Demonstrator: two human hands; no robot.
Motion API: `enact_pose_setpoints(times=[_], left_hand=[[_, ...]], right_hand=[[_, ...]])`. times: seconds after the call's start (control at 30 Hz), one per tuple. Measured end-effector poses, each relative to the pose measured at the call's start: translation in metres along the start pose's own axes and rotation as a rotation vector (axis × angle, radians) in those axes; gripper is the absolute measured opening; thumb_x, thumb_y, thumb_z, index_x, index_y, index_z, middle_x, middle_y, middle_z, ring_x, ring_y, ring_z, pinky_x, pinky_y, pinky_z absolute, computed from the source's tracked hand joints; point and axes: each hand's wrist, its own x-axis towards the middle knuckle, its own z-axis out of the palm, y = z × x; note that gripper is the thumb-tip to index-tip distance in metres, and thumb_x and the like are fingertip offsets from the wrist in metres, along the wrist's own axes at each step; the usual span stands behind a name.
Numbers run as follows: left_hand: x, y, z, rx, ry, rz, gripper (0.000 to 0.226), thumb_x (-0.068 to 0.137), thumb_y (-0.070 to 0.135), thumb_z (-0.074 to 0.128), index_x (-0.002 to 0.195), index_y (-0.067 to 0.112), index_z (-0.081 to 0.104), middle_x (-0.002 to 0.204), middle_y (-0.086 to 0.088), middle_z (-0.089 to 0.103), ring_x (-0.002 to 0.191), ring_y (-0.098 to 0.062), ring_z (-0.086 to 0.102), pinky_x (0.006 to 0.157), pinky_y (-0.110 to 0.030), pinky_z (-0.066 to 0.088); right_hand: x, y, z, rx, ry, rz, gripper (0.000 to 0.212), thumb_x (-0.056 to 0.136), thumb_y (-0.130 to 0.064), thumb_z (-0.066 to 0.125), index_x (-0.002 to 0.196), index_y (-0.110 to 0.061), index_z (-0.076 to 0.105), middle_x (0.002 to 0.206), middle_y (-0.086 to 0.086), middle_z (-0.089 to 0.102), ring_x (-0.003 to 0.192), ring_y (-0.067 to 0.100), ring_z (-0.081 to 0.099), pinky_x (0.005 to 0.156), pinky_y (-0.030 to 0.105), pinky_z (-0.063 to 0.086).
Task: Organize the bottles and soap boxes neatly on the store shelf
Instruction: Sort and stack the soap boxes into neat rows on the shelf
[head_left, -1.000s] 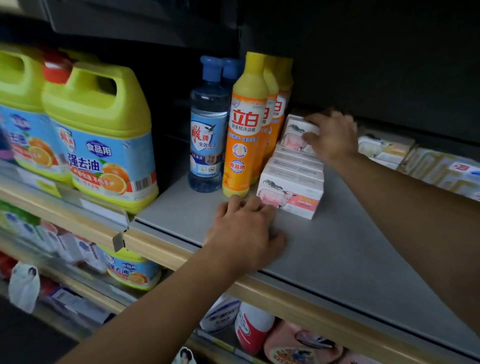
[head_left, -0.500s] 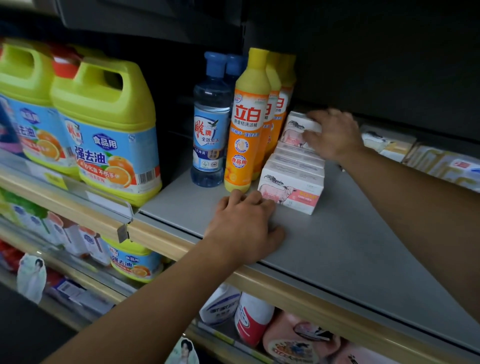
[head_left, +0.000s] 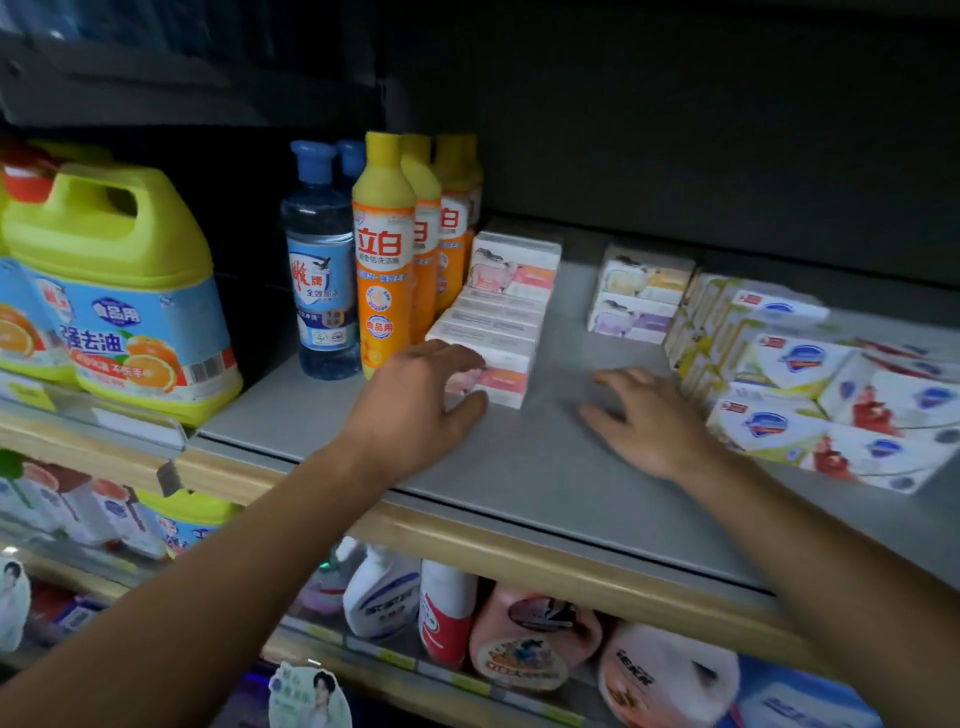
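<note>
— So why does the left hand (head_left: 415, 410) sit at the front pink soap box (head_left: 493, 376)?

— Its fingers (head_left: 452, 353) lie over the box's near end with the thumb low by the front corner, a loose hold on the box, I judge in order to square it up with the row of pink soap boxes (head_left: 498, 312) running back along the shelf (head_left: 545, 467).

— And that row hugs the bottles?

— Yes, it runs just beside the orange bottles (head_left: 384, 249), which stand in file next to the blue bottles (head_left: 322, 270); each kind keeps one lane from front to back.

— What about the right hand (head_left: 649, 421)?

— It is blurred, fingers spread and relaxed, gripping nothing, low over bare shelf between the pink row and the white soap packs (head_left: 810, 395). Whether it touches the shelf, I cannot tell.

— Those packs look untidy.

— They lie skewed and piled, and the pale soap boxes (head_left: 639, 296) sit stacked further back, apart from the rest, so I judge they need straightening next.
</note>
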Motion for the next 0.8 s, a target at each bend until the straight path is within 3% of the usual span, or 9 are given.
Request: enact_pose_setpoints(times=[0.1,0.2,0.3,0.57,0.63,0.8], left_hand=[[0.027,0.019,0.000,-0.013,0.017,0.045,0.033,0.087,0.025,0.069,0.119,0.017,0.066,0.111,-0.002,0.070,0.093,-0.017,0.065,0.079,-0.027,0.052],[0.063,0.035,0.005,-0.004,0.009,0.091,0.033,0.088,0.028,0.068,0.120,0.018,0.066,0.111,0.000,0.070,0.091,-0.015,0.066,0.079,-0.032,0.056],[0.105,0.050,0.020,0.047,-0.044,0.113,0.037,0.088,0.032,0.065,0.123,0.020,0.064,0.115,0.000,0.069,0.092,-0.015,0.064,0.080,-0.028,0.051],[0.203,0.074,0.097,0.208,-0.174,0.137,0.051,0.088,0.037,0.064,0.134,0.018,0.055,0.130,-0.009,0.060,0.115,-0.031,0.057,0.095,-0.033,0.043],[0.222,0.075,0.114,0.273,-0.213,0.109,0.053,0.087,0.039,0.064,0.135,0.020,0.053,0.132,-0.013,0.058,0.121,-0.033,0.053,0.100,-0.039,0.044],[0.261,0.072,0.147,0.380,-0.222,-0.021,0.048,0.090,0.042,0.062,0.126,0.010,0.058,0.120,-0.016,0.063,0.111,-0.034,0.058,0.091,-0.039,0.047]], right_hand=[[-0.012,0.008,0.011,0.007,-0.074,-0.006,0.059,0.094,-0.055,0.045,0.143,-0.022,0.045,0.147,0.001,0.044,0.138,0.022,0.037,0.113,0.028,0.026],[-0.012,0.010,0.015,0.020,-0.064,0.002,0.059,0.093,-0.058,0.041,0.144,-0.028,0.042,0.150,-0.004,0.039,0.139,0.022,0.032,0.114,0.030,0.025],[-0.012,0.011,0.017,0.028,-0.046,-0.001,0.059,0.093,-0.059,0.040,0.143,-0.028,0.043,0.149,-0.005,0.039,0.138,0.022,0.033,0.113,0.031,0.024],[-0.010,0.012,0.020,0.067,-0.018,0.010,0.057,0.089,-0.058,0.041,0.137,-0.027,0.047,0.141,-0.005,0.043,0.132,0.024,0.035,0.106,0.038,0.030],[-0.010,0.013,0.022,0.088,-0.006,0.013,0.056,0.088,-0.057,0.042,0.135,-0.027,0.047,0.139,-0.005,0.043,0.130,0.024,0.035,0.105,0.039,0.029],[-0.009,0.012,0.026,0.102,0.025,0.016,0.054,0.086,-0.054,0.042,0.130,-0.025,0.050,0.137,-0.001,0.045,0.127,0.027,0.035,0.103,0.042,0.029]])
